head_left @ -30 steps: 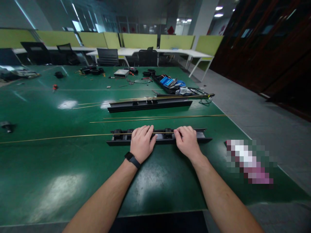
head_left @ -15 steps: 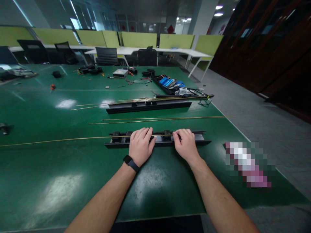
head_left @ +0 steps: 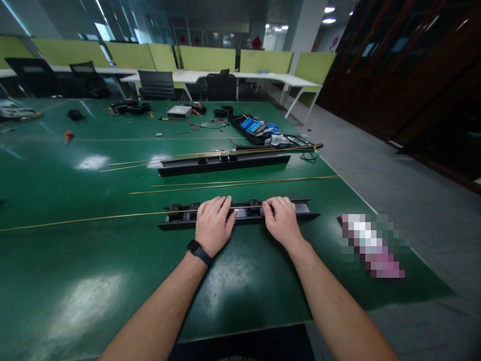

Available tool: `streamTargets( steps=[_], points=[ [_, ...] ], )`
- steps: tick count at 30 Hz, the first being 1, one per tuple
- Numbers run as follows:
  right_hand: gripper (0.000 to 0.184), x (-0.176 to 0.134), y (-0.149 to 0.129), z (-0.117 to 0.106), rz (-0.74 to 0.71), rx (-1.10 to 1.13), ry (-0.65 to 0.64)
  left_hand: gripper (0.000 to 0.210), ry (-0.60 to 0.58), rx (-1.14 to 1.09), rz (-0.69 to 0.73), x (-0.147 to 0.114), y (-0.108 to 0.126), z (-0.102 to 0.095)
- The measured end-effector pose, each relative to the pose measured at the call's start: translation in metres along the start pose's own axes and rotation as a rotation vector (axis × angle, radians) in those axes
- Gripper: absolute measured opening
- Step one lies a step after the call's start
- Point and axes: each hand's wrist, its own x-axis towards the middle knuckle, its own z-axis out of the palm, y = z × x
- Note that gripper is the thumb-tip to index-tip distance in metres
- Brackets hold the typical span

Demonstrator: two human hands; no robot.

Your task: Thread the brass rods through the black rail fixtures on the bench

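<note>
In the head view a black metal channel (head_left: 240,220) lies lengthwise across the green table, with black blocks (head_left: 175,210) seated inside it. A long thin brass-coloured rod (head_left: 112,217) comes in from the left edge, runs over the blocks and passes under my left hand. My left hand (head_left: 214,223), with a dark watch on its wrist, lies over the channel's middle, fingers across it and thumb on the near side. At the rod's right end, my right hand (head_left: 281,218) has thumb and forefinger pinched on it, above the channel. My palms hide parts of both.
Two more thin rods (head_left: 233,184) lie behind the channel. Farther back is a second black channel (head_left: 225,164) with rods over it. A black tray (head_left: 240,128) of blue packs and cables stands near the right edge. A blurred pink-white item (head_left: 372,245) lies at right.
The whole view has shifted slightly, so most things appear a little farther left. Both hands keep nearly the same place on the channel and rod.
</note>
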Motion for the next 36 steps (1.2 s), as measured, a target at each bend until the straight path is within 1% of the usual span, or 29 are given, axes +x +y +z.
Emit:
streamTargets(
  steps=[9,27,36],
  points=[
    [0.032,-0.0002,0.0052,0.0030,-0.005,-0.011,-0.015,0.041,0.018,0.001,0.012,0.0004,-0.0003,-0.0002],
    [0.030,0.0016,0.0056,0.0016,-0.023,-0.078,0.000,0.042,0.013,0.023,0.028,-0.0001,-0.0029,0.0026],
    [0.029,0.0020,0.0101,-0.0007,0.005,-0.058,0.004,0.041,0.024,0.036,0.035,0.0011,0.0000,-0.0002]
  ],
)
